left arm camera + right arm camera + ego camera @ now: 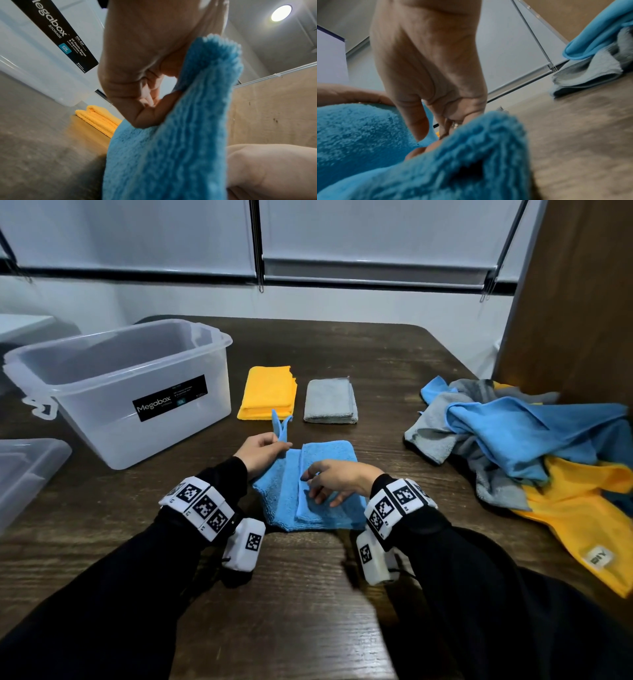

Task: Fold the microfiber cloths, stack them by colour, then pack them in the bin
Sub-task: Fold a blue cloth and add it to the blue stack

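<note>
A blue cloth lies partly folded on the dark wooden table in front of me. My left hand pinches its far left corner and lifts it off the table. My right hand rests on the cloth's middle fold with its fingers spread and slightly bent; the blue cloth fills the right wrist view under the fingers. Behind lie a folded yellow cloth and a folded grey cloth, side by side. The clear plastic bin stands at the left.
A loose heap of blue, grey and yellow cloths covers the table's right side, beside a wooden panel. A clear lid lies at the left edge. Window blinds run along the back wall.
</note>
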The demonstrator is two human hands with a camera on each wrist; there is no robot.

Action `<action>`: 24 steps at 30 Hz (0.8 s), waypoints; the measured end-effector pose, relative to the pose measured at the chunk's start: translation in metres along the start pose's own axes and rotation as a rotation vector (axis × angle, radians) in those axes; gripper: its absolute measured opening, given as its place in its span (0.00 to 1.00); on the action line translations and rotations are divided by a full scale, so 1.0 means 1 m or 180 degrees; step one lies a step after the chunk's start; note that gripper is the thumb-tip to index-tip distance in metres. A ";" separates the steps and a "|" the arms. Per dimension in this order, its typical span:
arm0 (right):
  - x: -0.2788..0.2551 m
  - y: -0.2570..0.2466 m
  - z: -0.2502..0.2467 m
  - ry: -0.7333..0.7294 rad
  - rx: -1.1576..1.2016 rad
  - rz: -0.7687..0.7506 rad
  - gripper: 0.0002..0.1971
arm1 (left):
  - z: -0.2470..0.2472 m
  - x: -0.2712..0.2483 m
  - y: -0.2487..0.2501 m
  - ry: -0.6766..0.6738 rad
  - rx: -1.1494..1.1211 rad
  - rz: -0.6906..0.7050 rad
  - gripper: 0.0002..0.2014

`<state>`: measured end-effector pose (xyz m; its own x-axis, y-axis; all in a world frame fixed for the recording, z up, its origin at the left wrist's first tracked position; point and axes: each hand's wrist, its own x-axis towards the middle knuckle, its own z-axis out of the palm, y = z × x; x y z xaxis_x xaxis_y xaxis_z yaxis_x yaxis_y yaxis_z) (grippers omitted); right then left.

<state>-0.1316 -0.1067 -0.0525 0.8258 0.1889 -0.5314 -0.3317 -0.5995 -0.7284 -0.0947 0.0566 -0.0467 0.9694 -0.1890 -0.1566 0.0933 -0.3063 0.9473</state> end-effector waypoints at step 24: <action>0.023 0.023 -0.068 0.1559 0.1011 0.0066 0.08 | 0.109 -0.018 0.028 -0.0991 0.2558 0.0010 0.13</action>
<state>-0.0893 -0.1686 -0.0520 0.9072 -0.2474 -0.3403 -0.4083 -0.3222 -0.8541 -0.1337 -0.0501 -0.0474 0.8520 -0.4022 -0.3352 -0.2122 -0.8505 0.4812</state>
